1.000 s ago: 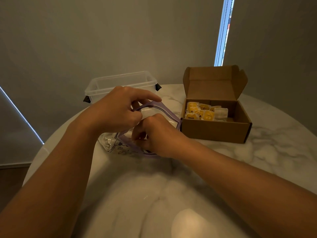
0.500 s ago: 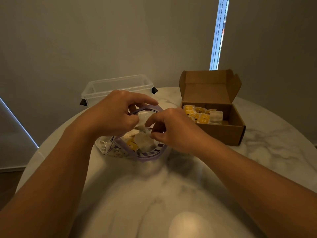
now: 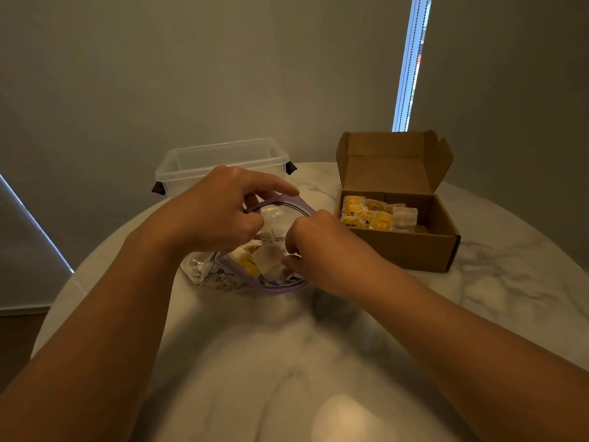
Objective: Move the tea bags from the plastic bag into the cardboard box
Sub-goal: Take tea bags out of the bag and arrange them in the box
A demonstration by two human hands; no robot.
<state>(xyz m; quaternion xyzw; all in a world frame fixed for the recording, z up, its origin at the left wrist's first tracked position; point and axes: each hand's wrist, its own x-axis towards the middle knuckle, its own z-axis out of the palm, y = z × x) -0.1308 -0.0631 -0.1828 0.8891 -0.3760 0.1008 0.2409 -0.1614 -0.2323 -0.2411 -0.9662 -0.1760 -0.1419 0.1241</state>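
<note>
A clear plastic bag (image 3: 223, 280) with a purple zip rim lies open on the round marble table (image 3: 318, 362). My left hand (image 3: 223, 212) grips the far side of the rim and holds the mouth open. Inside lie tea bags (image 3: 258, 261), white sachets with yellow tags. My right hand (image 3: 314, 247) reaches into the mouth at its right side, fingers curled and pinching at a tea bag; the fingertips are partly hidden. The open cardboard box (image 3: 414, 247) stands to the right, lid up, with several yellow-tagged tea bags (image 3: 373, 215) inside.
An empty clear plastic tub (image 3: 223, 162) with black clips stands behind the bag at the table's far left edge. Grey walls and a bright window slit (image 3: 411, 59) lie beyond the table. Bare marble stretches between me and the bag.
My right hand drew back from the bag's near rim, then dipped into the mouth at its right side. The tea bags inside came into view. My left hand kept its grip on the rim.
</note>
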